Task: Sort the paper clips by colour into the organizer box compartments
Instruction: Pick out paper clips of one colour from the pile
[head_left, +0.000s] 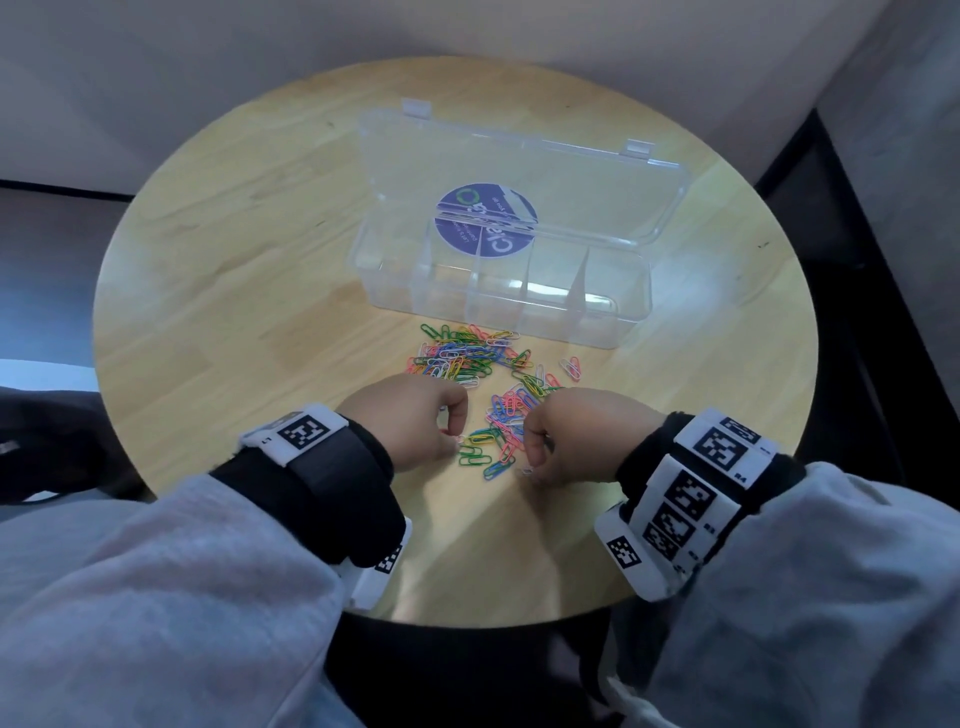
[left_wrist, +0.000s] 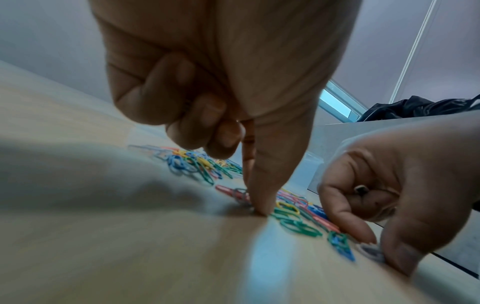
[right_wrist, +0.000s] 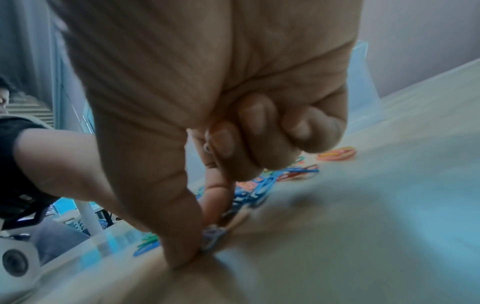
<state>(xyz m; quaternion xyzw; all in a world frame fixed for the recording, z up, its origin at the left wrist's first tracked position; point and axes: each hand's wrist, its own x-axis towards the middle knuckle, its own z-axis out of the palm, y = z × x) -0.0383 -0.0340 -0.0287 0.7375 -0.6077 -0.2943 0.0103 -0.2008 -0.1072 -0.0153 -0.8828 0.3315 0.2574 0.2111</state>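
A clear organizer box (head_left: 498, 317) stands open on the round wooden table (head_left: 234, 312), its lid (head_left: 519, 166) folded back and its compartments bare. In front of it lies a loose pile of coloured paper clips (head_left: 467, 358). My left hand (head_left: 454, 439) is curled at the pile's near left edge. Its thumb and forefinger (left_wrist: 255, 209) press down onto a pink clip (left_wrist: 228, 190). My right hand (head_left: 530, 470) is curled at the near right edge and pinches a white clip (left_wrist: 371, 252) against the table, as the right wrist view (right_wrist: 214, 236) also shows.
Green, blue and pink clips (head_left: 488, 452) lie between my two hands. Two stray pink clips (head_left: 571, 366) sit right of the pile. A dark bag (left_wrist: 415, 107) lies beyond the table. Bare wood stretches left of the box.
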